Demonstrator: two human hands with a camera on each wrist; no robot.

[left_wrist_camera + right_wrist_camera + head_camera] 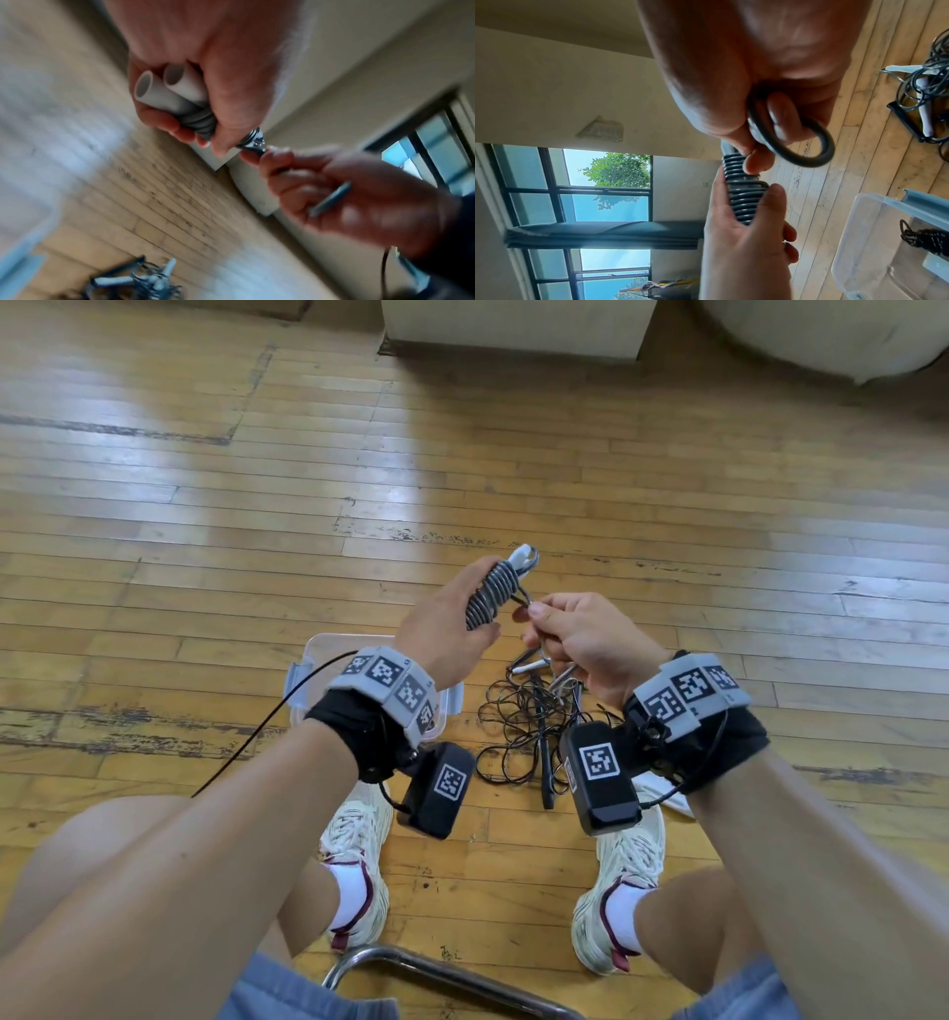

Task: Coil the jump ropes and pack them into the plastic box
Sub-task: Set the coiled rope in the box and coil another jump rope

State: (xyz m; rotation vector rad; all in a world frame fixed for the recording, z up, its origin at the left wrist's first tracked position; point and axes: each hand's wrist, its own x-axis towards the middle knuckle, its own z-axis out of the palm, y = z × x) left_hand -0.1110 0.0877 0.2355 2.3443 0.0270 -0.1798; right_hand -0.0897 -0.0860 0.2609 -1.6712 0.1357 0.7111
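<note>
My left hand (452, 618) grips a jump rope bundle (490, 595): grey cord wound tightly round two white handles (164, 87) held side by side. My right hand (570, 634) pinches the cord's free end loop (805, 146) just beside the winding (744, 201). The clear plastic box (328, 660) stands on the floor below my left wrist, with one dark coiled rope (926, 239) inside it. A tangled pile of more ropes (529, 726) lies on the floor between my hands and feet.
Worn wooden floor (205, 531) all round. My shoes (359, 839) flank the rope pile, and a metal chair frame (436, 973) sits under me. A pale block (513, 325) stands at the far edge; a white item (667, 793) lies by my right wrist.
</note>
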